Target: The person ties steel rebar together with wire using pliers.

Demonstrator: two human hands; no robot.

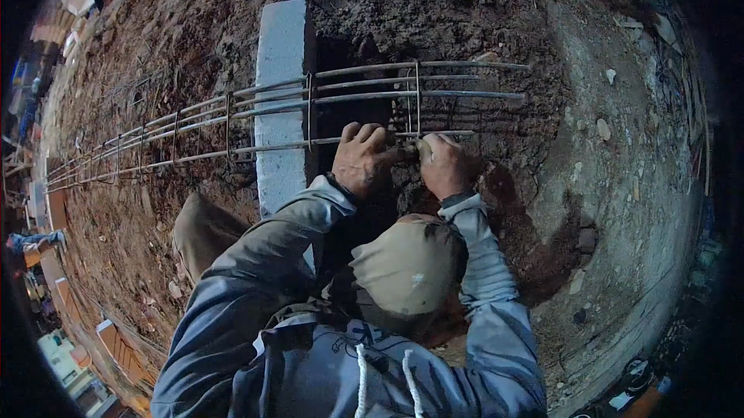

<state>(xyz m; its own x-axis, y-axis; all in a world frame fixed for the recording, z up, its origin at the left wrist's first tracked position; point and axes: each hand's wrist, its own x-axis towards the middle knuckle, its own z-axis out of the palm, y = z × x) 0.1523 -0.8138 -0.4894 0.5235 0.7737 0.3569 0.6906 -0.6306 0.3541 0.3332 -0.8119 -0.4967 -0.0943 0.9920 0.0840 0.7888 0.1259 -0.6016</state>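
A long cage of steel bars [372,97] with upright stirrups lies across a pale block [280,54]. My left hand [363,161] is closed at the lowest bar, right of the block, its fingers curled. Close beside it, my right hand [446,164] is closed at the same bar, near the foot of the last stirrup [418,99], with thumb and fingers pressed together. Between the hands is something small and dark that I cannot make out. The fingertips are partly hidden.
Dark, lumpy soil [496,23] lies around the cage. My bent knee [411,267] is below my hands. A gravelly strip [620,209] curves along the right. Orange and white blocks [120,348] stand at the lower left.
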